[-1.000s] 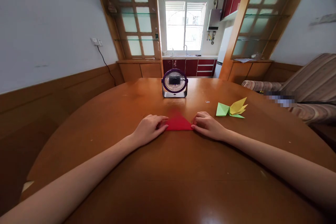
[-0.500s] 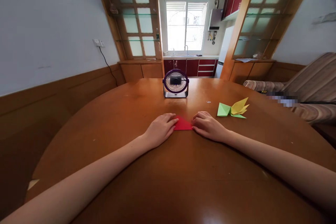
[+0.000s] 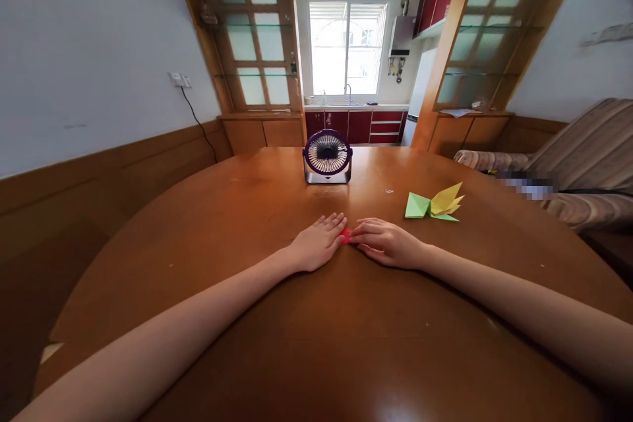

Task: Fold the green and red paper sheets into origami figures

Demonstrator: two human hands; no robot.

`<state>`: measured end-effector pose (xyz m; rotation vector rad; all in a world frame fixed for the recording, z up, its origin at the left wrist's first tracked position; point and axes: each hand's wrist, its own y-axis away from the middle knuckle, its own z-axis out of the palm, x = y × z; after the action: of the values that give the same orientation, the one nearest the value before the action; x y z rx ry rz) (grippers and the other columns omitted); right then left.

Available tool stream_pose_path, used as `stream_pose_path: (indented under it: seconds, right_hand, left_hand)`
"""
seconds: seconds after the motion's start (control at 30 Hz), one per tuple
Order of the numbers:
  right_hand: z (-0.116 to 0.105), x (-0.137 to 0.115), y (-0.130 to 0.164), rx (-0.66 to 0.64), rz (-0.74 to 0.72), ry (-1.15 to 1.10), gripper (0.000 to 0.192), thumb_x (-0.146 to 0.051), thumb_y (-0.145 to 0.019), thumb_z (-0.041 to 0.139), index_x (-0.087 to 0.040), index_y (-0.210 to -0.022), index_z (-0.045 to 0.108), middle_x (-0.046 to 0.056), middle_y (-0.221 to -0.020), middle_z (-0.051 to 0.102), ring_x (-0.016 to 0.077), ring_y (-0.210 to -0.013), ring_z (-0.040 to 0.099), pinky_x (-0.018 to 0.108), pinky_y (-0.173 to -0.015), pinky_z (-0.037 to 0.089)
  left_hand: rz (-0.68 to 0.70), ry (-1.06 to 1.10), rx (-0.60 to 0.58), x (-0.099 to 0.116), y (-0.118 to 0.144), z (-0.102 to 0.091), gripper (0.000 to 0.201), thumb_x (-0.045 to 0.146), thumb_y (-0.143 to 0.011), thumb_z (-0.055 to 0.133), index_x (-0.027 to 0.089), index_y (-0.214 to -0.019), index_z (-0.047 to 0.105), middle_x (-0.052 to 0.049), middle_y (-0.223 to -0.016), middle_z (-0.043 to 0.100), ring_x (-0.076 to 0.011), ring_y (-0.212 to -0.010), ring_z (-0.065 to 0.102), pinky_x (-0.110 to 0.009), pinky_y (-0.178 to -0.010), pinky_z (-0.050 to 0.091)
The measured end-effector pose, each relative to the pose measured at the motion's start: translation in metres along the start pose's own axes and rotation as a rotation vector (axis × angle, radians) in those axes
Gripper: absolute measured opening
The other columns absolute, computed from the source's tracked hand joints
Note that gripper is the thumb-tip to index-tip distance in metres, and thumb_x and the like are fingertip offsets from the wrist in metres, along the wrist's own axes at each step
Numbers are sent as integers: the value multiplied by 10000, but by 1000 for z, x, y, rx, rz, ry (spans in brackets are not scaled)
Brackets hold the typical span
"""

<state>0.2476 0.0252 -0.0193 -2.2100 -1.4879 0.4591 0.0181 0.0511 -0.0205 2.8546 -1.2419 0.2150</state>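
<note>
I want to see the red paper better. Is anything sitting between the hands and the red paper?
No. Both hands lie right on the red paper: the left hand covers most of it and the right hand presses its other side. The fan and the green and yellow folded paper sit apart, farther back on the table.

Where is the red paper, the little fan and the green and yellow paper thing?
red paper [image 3: 346, 235], head view, sliver between the hands
little fan [image 3: 327, 155], head view, grille
green and yellow paper thing [image 3: 435, 204], head view, middle

Glossy wood table [image 3: 316, 343] (red paper [image 3: 345, 235]).
</note>
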Motion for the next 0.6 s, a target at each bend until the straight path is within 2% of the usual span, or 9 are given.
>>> stream_pose_path:
  seconds: [0.1, 0.27, 0.47, 0.6]
  right_hand:
    - [-1, -1, 0, -68, -43, -12, 313, -161, -944, 447, -167, -1214, 605, 107, -1124, 669, 208, -1081, 596, 402, -974, 494]
    - [-5, -2, -2, -139, 27, -26, 313, -167, -949, 442, -164, -1205, 622, 122, -1069, 650, 207, -1002, 605, 375, -882, 528]
    - [-7, -3, -3, -207, 60, 16, 368, -195, -961, 419, -152, -1296, 566, 127, -1001, 598, 219, -920, 573, 396, -836, 524]
    - [-6, -1, -2, -206, 48, -2, 370, -189, -959, 424, -170, -1294, 578, 128, -1025, 587, 225, -960, 567, 398, -861, 512]
  left_hand:
    - [-7, -7, -20, -2, -1, 1, 597, 409, -1019, 128, 93, -1519, 212, -95, -1592, 144, -190, -1480, 99, -372, -1200, 97]
    - [14, 1, -4, -6, -1, 3, 587, 430, -1023, 108, 142, -1529, 189, -79, -1594, 130, -177, -1480, 99, -390, -1197, 90]
    - [25, 12, 31, -9, 6, 2, 680, 552, -1002, 164, 132, -1536, 142, -127, -1584, 132, -226, -1477, 124, -442, -1187, 114]
    - [44, 8, 27, -14, 17, -2, 736, 616, -976, 208, 147, -1538, 136, -134, -1579, 141, -238, -1473, 146, -459, -1186, 91]
